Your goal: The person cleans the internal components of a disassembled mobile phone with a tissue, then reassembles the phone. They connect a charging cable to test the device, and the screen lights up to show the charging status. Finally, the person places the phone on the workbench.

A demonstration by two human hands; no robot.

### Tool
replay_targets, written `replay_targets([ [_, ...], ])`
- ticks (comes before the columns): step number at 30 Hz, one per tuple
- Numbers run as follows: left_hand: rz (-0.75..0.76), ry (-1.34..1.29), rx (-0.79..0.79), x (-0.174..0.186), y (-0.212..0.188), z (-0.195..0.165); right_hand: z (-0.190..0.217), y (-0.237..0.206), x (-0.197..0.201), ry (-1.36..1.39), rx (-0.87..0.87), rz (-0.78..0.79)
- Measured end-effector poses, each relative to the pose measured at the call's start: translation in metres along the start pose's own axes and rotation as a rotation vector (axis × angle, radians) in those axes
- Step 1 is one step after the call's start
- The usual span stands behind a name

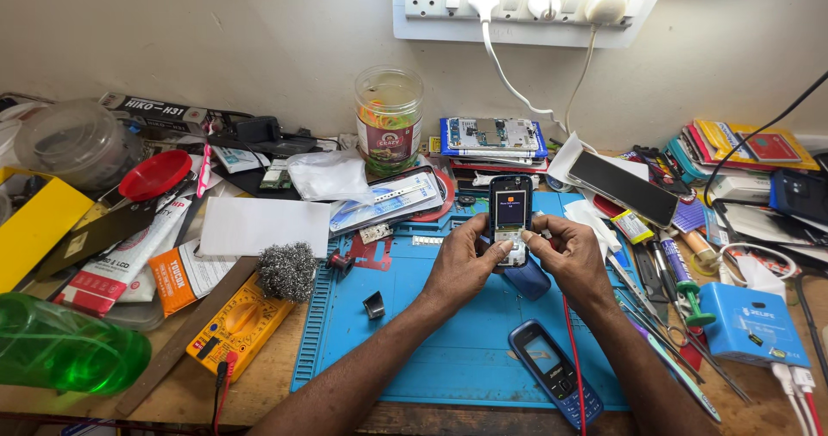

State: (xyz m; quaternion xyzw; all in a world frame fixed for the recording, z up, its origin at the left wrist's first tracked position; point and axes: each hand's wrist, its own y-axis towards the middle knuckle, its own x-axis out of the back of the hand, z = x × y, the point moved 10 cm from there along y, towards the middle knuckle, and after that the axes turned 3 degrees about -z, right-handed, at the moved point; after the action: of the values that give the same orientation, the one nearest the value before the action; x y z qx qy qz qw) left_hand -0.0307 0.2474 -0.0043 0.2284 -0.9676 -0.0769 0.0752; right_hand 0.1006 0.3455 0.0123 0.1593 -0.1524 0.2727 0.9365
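Far off to the left of the hands there's a green plastic bottle (65,347) lying on its side at the bench edge, and a bit closer in a yellow multimeter (239,325) with a ball of steel wool (287,271) just above it. A red shallow dish (155,175) sits further back on that side, in among loose packets.

Both hands work over a blue repair mat (448,350). The left hand (461,268) and right hand (571,259) are close together, both gripping the same small keypad phone (511,220), which is held upright with its lit screen facing the camera. Thumbs meet at its lower end, pressing on the keypad area; the front cover looks to be off there, though I can't tell for sure.

Behind the left hand, back near the wall, there's a clear jar (390,119) with colourful bits inside. Just below the right wrist a blue phone front shell (556,382) lies flat on the mat, with a red wire (573,358) running beside it.

To the right of the right hand: a dark smartphone (623,188) lying slanted, tweezers and screwdrivers (668,311) scattered about, then a light blue box (752,324) with white cables.
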Motion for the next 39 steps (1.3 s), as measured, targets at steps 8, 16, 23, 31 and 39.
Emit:
replay_targets([
  [8,0.004,-0.013,-0.024,-0.001,-0.002,-0.002,-0.003,0.001,0.001,-0.084,0.055,-0.021],
  [16,0.014,0.002,-0.006,-0.002,-0.002,-0.003,-0.014,0.002,0.000,-0.055,0.002,-0.014],
  [23,0.031,0.035,0.035,-0.004,-0.004,-0.001,-0.019,0.003,0.001,-0.050,0.014,-0.025],
  [31,0.023,0.097,0.025,-0.003,-0.004,0.004,-0.021,0.001,-0.002,-0.050,0.009,-0.019],
  [39,0.063,-0.086,0.079,-0.007,-0.002,0.010,-0.019,-0.001,-0.005,0.048,-0.043,0.025],
])
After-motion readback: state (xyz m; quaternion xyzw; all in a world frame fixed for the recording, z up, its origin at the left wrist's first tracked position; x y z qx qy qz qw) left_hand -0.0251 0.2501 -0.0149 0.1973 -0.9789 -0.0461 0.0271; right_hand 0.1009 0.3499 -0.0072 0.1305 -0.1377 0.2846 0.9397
